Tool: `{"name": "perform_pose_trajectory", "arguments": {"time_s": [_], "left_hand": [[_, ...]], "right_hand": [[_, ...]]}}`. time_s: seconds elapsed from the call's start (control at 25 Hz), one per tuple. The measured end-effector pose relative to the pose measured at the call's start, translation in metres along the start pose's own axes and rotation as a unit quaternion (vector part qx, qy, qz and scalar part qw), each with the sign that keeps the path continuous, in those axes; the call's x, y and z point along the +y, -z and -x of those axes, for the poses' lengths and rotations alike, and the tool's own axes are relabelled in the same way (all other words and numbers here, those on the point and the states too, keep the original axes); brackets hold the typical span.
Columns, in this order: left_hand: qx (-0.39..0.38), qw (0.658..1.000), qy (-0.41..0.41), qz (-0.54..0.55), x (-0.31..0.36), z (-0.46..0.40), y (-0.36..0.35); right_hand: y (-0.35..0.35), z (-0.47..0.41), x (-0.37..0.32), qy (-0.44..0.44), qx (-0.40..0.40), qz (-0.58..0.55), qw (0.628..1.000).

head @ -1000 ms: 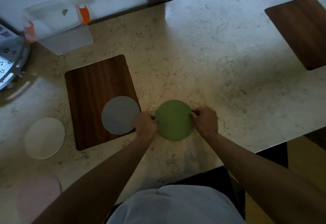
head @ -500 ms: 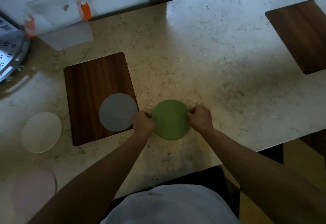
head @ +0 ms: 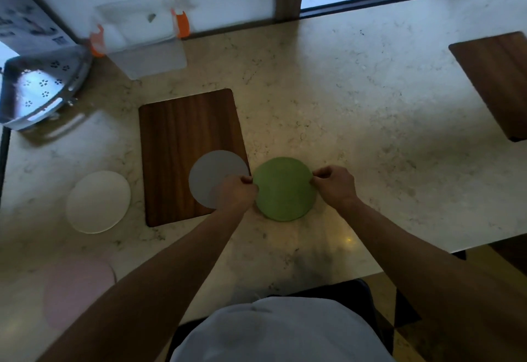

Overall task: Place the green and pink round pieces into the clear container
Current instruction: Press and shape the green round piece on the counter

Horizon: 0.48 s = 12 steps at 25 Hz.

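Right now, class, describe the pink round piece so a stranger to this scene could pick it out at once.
Start at the wooden board on the marble counter. Left of it lies a white round piece; nearer the person, by the counter's near-left edge, lies the pink round piece. It alone is pink, untouched and farthest from the clear container.

Bare marble counter (head: 342, 99) lies open right of the wooden board (head: 188, 145), a clear way to the clear container (head: 142, 34) at the wall, crowded leftward by a metal tray (head: 40, 91).
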<state>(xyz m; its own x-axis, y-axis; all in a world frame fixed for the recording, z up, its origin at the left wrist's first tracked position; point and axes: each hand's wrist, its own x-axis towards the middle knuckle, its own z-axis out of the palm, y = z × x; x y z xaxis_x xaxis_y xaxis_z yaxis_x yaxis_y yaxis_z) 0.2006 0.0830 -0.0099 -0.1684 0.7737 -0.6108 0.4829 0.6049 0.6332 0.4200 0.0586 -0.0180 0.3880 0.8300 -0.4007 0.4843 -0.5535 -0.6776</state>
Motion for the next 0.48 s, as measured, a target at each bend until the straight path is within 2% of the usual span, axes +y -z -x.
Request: {"name": "perform_pose_trajectory", "arguments": {"time_s": [0.12, 0.28, 0.48], "left_hand": [[-0.004, 0.999, 0.005, 0.044, -0.011, -0.009, 0.034], [0.068, 0.997, -0.008, 0.023, -0.029, -0.018, 0.080], [0.085, 0.996, 0.019, 0.033, -0.043, -0.034, 0.113]], "right_hand": [[-0.024, 0.000, -0.026, 0.011, -0.017, 0.017, 1.000], [-0.062, -0.001, -0.061, 0.023, -0.046, 0.045, 0.998], [-0.099, -0.003, -0.093, 0.042, -0.061, 0.067, 0.995]]}}
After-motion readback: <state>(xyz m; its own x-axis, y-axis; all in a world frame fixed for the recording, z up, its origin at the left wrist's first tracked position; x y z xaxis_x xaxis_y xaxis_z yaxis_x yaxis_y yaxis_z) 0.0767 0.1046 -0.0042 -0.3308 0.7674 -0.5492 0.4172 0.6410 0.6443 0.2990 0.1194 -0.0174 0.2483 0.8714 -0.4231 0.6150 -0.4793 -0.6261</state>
